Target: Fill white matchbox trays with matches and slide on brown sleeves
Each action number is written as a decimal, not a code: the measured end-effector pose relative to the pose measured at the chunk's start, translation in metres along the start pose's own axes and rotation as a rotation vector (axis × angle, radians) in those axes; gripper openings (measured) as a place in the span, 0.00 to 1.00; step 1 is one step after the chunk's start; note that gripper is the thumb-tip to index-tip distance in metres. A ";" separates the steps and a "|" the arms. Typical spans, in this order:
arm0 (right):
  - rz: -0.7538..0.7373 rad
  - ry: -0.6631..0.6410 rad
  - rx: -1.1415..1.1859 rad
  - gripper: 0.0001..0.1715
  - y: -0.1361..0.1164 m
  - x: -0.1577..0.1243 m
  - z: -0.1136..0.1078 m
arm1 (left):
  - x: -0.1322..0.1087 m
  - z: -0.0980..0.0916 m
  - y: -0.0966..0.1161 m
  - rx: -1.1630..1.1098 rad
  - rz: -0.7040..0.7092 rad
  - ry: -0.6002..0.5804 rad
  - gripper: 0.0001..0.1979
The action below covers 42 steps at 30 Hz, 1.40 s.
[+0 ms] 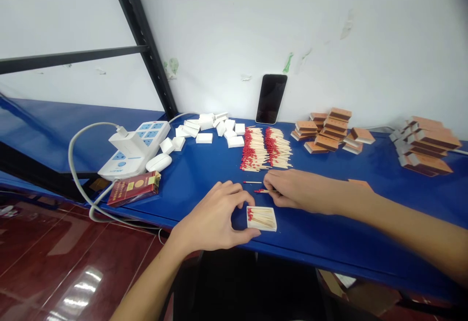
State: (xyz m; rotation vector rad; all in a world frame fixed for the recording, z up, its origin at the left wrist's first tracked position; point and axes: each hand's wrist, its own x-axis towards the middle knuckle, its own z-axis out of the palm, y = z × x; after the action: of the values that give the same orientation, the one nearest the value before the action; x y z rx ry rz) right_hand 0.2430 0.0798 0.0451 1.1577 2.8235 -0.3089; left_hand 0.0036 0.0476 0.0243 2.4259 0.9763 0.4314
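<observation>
My left hand [218, 217] holds a small white matchbox tray [275, 220] between thumb and forefinger, near the table's front edge. Several red-headed matches [261, 217] lie side by side in the tray, heads to the left. Just above it, my right hand [292, 190] pinches a few matches [262, 191], their red heads poking out to the left of the fingers. One loose match [252, 182] rests on the blue tabletop beside these fingertips. Behind the hands lie two long heaps of matches, a left heap [255, 151] and a right heap [279, 149].
White matchbox trays [204, 138] are scattered at the back left. Orange-brown matchboxes [331, 133] are stacked at the back, with another stack [427, 143] farther right. A phone [271, 99] leans on the wall. A power strip [153, 133], white mouse [158, 162] and red packet [134, 188] sit left.
</observation>
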 end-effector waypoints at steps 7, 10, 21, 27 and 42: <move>0.008 -0.002 0.270 0.08 -0.020 -0.016 -0.017 | 0.001 0.001 -0.003 -0.012 -0.016 0.042 0.16; -0.019 -0.005 0.205 0.08 -0.030 -0.018 -0.012 | 0.001 0.002 -0.003 -0.008 -0.003 0.056 0.15; -0.109 0.125 -0.111 0.07 -0.049 -0.010 0.002 | 0.002 0.003 -0.004 -0.024 0.009 0.084 0.14; 0.045 0.238 0.073 0.07 -0.023 0.003 -0.008 | 0.001 0.002 -0.004 0.006 0.011 0.067 0.17; 0.037 0.132 -0.100 0.12 -0.037 -0.013 -0.006 | 0.004 0.004 -0.001 0.003 -0.047 0.124 0.13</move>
State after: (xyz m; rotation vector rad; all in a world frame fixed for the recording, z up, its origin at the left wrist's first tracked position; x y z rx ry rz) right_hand 0.2269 0.0465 0.0589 1.2519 2.8861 -0.0907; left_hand 0.0077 0.0492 0.0206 2.3976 1.0848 0.5701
